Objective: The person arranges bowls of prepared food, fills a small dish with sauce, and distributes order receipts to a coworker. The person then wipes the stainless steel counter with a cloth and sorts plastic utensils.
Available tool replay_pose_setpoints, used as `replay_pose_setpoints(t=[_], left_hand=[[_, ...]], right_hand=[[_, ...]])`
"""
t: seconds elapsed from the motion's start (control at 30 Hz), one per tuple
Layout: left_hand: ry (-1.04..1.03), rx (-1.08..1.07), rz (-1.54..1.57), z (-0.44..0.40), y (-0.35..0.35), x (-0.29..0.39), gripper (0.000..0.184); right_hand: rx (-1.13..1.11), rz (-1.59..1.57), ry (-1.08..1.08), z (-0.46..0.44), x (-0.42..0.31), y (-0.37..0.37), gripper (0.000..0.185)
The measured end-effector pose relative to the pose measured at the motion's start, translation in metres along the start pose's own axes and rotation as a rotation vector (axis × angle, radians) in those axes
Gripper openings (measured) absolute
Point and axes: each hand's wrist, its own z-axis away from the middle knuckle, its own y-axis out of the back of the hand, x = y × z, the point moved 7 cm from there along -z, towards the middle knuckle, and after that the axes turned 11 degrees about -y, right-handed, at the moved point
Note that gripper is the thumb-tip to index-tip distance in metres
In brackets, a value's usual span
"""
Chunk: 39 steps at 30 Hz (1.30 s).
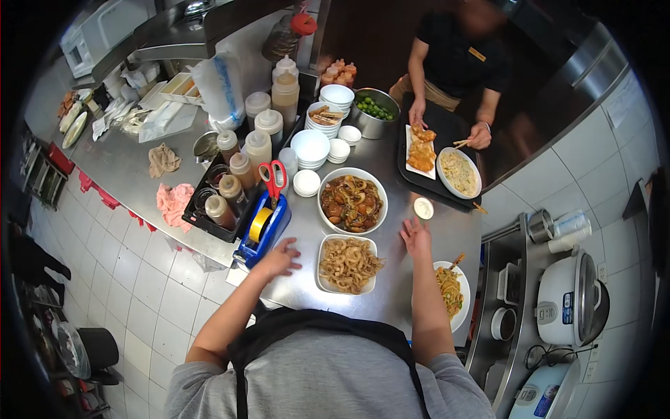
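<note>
Dip cup of pale sauce (423, 208), resting on the steel counter (395, 278) just beyond your right hand (417, 239), whose fingers are loosely spread; contact with the cup is hard to make out. Your left hand (280, 259), fingers splayed, is near the blue tape dispenser (265, 227). Your right forearm (428, 300) partly hides the noodle plate (465, 305). The co-worker's head (480, 15) is blurred. White tiles cover the floor (143, 297) and right-hand wall (585, 159).

Crumpled pink cloth (173, 205) and beige rag (162, 160) on the left steel counter (125, 167), white rice cooker (557, 297) at far right.
</note>
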Motion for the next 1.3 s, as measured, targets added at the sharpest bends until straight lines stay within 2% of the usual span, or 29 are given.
replay_pose_setpoints(t=[0.1, 0.17, 0.23, 0.27, 0.3, 0.33, 0.37, 0.4, 0.5, 0.6, 0.73, 0.87, 0.97, 1.07, 1.17, 1.27, 1.3], left_hand=[[0.089, -0.106, 0.064, 0.013, -0.025, -0.022, 0.051], [0.132, -0.278, 0.104, 0.023, -0.048, -0.033, 0.064], [0.134, -0.334, 0.213, 0.04, -0.069, -0.016, 0.072], [0.11, -0.336, 0.291, 0.04, -0.077, -0.015, 0.074], [0.085, -0.34, 0.368, 0.039, -0.083, -0.016, 0.077], [0.059, -0.343, 0.442, 0.037, -0.086, -0.015, 0.079], [0.049, -0.346, 0.427, 0.034, -0.087, -0.015, 0.079], [0.039, -0.349, 0.413, 0.031, -0.087, -0.014, 0.079], [0.025, -0.373, 0.41, 0.021, -0.085, -0.015, 0.079], [0.029, -0.388, 0.349, 0.015, -0.075, -0.008, 0.08], [0.04, -0.471, 0.266, 0.015, -0.054, 0.008, 0.082], [0.07, -0.504, 0.334, 0.013, -0.04, 0.004, 0.082], [0.058, -0.528, 0.337, 0.009, -0.038, -0.006, 0.082], [0.051, -0.553, 0.34, 0.017, -0.038, 0.004, 0.081], [0.02, -0.537, 0.324, 0.013, -0.03, -0.015, 0.083], [0.075, -0.488, 0.322, 0.033, -0.012, -0.022, 0.085], [0.05, -0.5, 0.282, 0.038, -0.002, -0.025, 0.082]], right_hand=[[-0.145, 0.063, -0.015, 0.038, -0.009, 0.0, 0.064], [-0.064, 0.306, 0.178, 0.082, -0.033, 0.022, 0.056], [0.204, 0.622, 0.634, 0.137, -0.073, 0.069, 0.048], [0.473, 0.728, 0.849, 0.168, -0.088, 0.097, 0.043], [0.655, 0.759, 0.894, 0.18, -0.095, 0.144, 0.039], [0.763, 0.751, 0.887, 0.195, -0.097, 0.175, 0.033], [0.898, 0.915, 0.769, 0.191, -0.093, 0.218, 0.033], [0.751, 1.039, 0.606, 0.176, -0.084, 0.254, 0.038], [0.284, 0.015, 0.252, 0.155, -0.008, 0.292, 0.041], [0.267, 0.031, 0.277, 0.157, 0.003, 0.282, 0.044], [0.372, 0.004, 0.306, 0.161, 0.018, 0.236, 0.042], [0.184, -0.063, 0.306, 0.147, 0.025, 0.171, 0.049], [0.164, -0.035, 0.286, 0.135, 0.03, 0.138, 0.049], [-0.001, 0.048, 0.246, 0.129, 0.029, 0.105, 0.055], [0.187, 0.282, -0.052, 0.135, 0.027, 0.1, 0.058], [0.724, 1.047, 0.417, 0.131, -0.038, 0.079, 0.058], [0.69, 1.03, 0.603, 0.141, -0.056, 0.039, 0.054]])
